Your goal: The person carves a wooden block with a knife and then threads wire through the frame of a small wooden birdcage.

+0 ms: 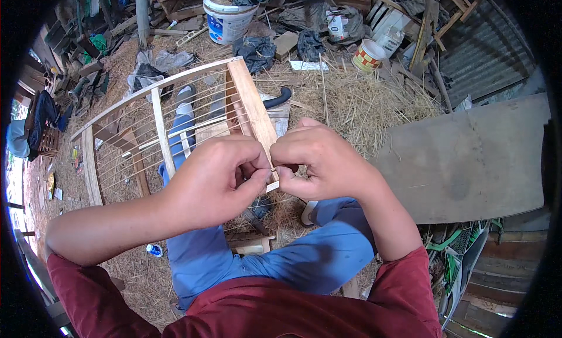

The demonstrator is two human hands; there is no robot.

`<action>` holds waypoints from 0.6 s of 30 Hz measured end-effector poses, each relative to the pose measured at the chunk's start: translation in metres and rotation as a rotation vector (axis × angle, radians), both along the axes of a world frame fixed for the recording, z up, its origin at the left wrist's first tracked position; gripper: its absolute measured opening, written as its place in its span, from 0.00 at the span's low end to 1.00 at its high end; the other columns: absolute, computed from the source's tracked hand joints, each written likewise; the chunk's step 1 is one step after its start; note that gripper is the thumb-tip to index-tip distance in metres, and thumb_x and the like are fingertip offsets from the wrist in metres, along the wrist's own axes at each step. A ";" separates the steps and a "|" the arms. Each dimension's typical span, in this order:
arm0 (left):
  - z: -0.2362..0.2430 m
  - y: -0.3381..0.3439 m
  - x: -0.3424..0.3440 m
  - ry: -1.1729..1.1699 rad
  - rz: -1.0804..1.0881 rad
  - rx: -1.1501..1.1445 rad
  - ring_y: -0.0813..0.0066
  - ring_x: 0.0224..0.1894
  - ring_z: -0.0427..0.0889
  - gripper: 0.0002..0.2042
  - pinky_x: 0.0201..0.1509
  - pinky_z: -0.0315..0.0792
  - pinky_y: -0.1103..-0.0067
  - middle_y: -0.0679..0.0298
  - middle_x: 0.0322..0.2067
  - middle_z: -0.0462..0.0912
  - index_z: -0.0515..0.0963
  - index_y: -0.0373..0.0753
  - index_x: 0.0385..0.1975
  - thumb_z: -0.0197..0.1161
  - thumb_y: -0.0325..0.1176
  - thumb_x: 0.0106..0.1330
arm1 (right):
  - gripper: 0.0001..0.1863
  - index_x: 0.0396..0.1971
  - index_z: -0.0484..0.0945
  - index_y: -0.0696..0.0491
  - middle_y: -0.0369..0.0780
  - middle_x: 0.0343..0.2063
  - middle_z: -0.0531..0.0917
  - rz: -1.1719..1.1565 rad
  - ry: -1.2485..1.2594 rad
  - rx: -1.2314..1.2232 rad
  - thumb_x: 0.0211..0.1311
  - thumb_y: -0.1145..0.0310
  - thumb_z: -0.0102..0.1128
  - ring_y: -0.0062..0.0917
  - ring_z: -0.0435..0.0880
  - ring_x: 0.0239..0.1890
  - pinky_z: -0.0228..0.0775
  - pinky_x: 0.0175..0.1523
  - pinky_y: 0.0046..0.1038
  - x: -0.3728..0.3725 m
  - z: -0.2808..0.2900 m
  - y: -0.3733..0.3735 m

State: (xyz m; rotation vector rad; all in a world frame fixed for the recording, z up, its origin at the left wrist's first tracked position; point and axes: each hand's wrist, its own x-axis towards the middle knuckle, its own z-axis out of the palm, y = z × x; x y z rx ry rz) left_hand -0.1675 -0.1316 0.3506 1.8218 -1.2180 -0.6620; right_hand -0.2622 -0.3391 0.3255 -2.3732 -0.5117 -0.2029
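A wooden frame [253,98] lies tilted over my legs, with thin pale strands running lengthwise between its end pieces. My left hand [213,177] is closed at the near end of the frame's right-hand beam, thumb and forefinger pinched together. Facing it, my right hand [322,159] is closed in the same kind of pinch. Between the fingertips shows a thin, light-coloured strand [273,169], close to the beam's surface. Most of that strand is hidden by my fingers. Behind my left hand, a crossbar [161,127] spans the strands.
A large plywood board [462,162] lies at the right. Straw covers the floor, where a white bucket [228,19], a red-and-yellow tub [369,55] and a dark curved handle [280,98] stand or lie. A small blue-and-white bottle [154,250] is left of my leg.
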 end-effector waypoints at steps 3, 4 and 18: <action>0.003 0.000 0.000 -0.018 -0.002 0.017 0.80 0.28 0.77 0.05 0.30 0.71 0.79 0.63 0.25 0.78 0.77 0.31 0.29 0.63 0.26 0.65 | 0.09 0.20 0.73 0.50 0.39 0.18 0.76 0.008 -0.004 0.002 0.50 0.63 0.62 0.38 0.78 0.26 0.60 0.37 0.37 0.000 -0.002 0.000; 0.003 0.000 0.000 -0.018 -0.001 0.017 0.80 0.28 0.77 0.05 0.30 0.71 0.79 0.63 0.25 0.78 0.77 0.31 0.29 0.63 0.26 0.65 | 0.09 0.19 0.73 0.50 0.39 0.18 0.76 0.009 -0.004 -0.012 0.50 0.63 0.62 0.38 0.78 0.26 0.60 0.37 0.36 0.000 -0.001 0.000; 0.004 0.001 -0.001 0.011 0.011 0.015 0.76 0.27 0.79 0.05 0.31 0.73 0.77 0.60 0.25 0.80 0.77 0.32 0.28 0.64 0.25 0.65 | 0.09 0.17 0.70 0.49 0.38 0.16 0.74 0.030 -0.069 0.024 0.47 0.65 0.62 0.37 0.76 0.23 0.58 0.37 0.36 0.001 -0.004 0.004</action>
